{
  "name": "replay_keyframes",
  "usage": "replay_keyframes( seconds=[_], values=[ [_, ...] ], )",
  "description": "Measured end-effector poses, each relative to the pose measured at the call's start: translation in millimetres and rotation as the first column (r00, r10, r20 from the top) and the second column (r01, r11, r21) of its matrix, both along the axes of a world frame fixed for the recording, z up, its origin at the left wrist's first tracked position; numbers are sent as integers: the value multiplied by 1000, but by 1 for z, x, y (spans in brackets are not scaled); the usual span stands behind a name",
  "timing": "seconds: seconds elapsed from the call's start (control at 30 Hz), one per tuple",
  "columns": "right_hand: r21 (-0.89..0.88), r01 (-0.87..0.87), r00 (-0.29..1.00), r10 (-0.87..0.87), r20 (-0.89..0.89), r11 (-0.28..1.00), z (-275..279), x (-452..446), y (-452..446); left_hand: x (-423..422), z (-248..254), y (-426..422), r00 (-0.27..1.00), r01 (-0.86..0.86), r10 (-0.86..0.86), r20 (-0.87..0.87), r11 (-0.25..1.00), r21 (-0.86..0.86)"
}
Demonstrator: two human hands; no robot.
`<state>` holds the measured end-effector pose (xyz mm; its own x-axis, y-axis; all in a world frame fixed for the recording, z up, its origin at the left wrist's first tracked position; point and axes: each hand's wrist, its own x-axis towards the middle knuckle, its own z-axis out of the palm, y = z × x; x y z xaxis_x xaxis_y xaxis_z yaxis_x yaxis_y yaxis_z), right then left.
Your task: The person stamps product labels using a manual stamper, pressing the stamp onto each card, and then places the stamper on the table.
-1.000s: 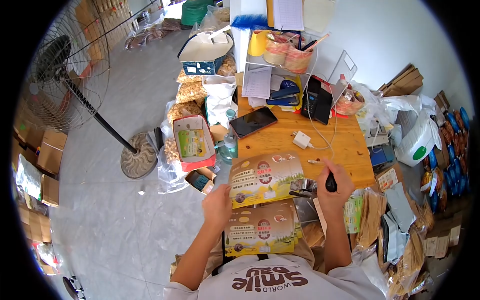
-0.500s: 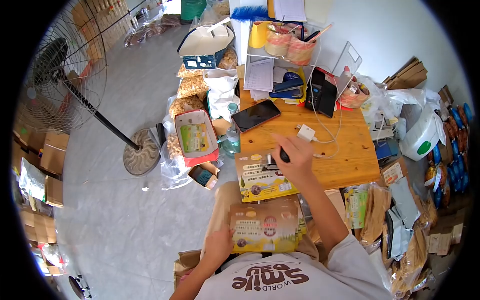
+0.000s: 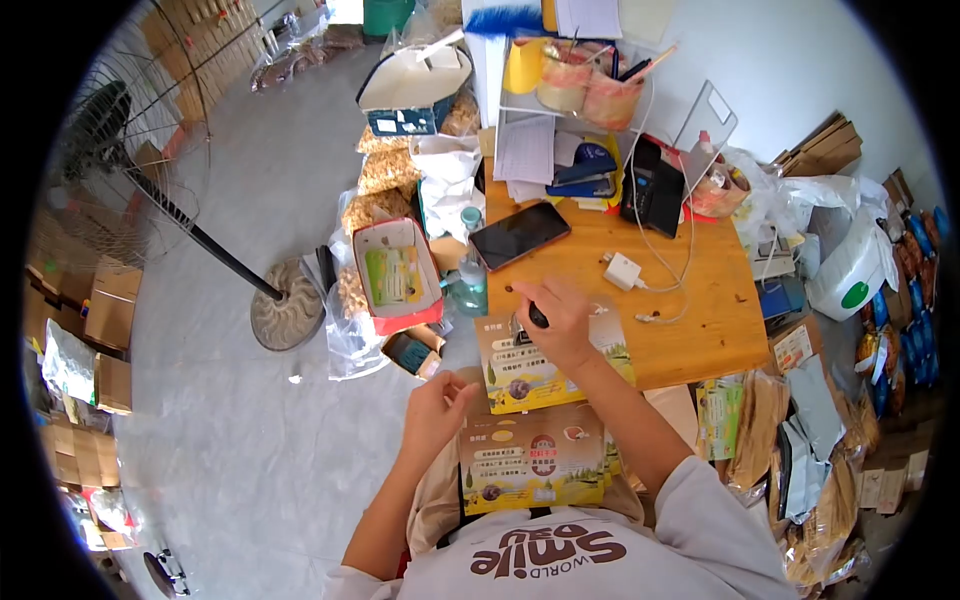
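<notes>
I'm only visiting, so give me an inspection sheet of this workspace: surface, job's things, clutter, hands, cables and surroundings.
Surface: wooden table, partly bare.
Job's things: printed sheet at the table's near edge; printed stack on the lap; black-handled tool at the sheet, its head partly hidden.
Clutter: phone and papers.
Hands: right hand grips the tool; left hand seems empty.
Cables: white cable with charger, loose on the table.
Surroundings: standing fan and cartons at left; grey floor.

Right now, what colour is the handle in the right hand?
The handle in the right hand is black, best seen in the head view.
</notes>
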<state>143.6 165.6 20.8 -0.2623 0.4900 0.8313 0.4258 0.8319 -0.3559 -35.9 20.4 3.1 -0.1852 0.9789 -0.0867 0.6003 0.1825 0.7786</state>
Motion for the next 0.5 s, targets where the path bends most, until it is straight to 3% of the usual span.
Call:
replay_keyframes(
  seconds=[0.1, 0.17, 0.33, 0.4, 0.5],
  values=[
    [-7, 15, 999, -15, 49, 1000, 11, 1, -4, 13, -25, 19, 960, -53, 37, 279, 997, 50],
    [-62, 37, 999, -38, -13, 997, 46, 4, -14, 20, -29, 27, 958, -62, 51, 281, 998, 33],
    [151, 218, 971, -199, -131, 964, 124, 46, -56, 31, -21, 27, 955, -103, 109, 275, 994, -39],
    [82, 239, 960, -223, -172, 967, 135, 58, -76, 31, -23, 30, 953, -137, 140, 269, 990, -30],
    [180, 257, 966, -252, -51, 950, 131, 75, -92, 32, -29, 32, 952, -174, 170, 254, 985, -6]
  ],
)
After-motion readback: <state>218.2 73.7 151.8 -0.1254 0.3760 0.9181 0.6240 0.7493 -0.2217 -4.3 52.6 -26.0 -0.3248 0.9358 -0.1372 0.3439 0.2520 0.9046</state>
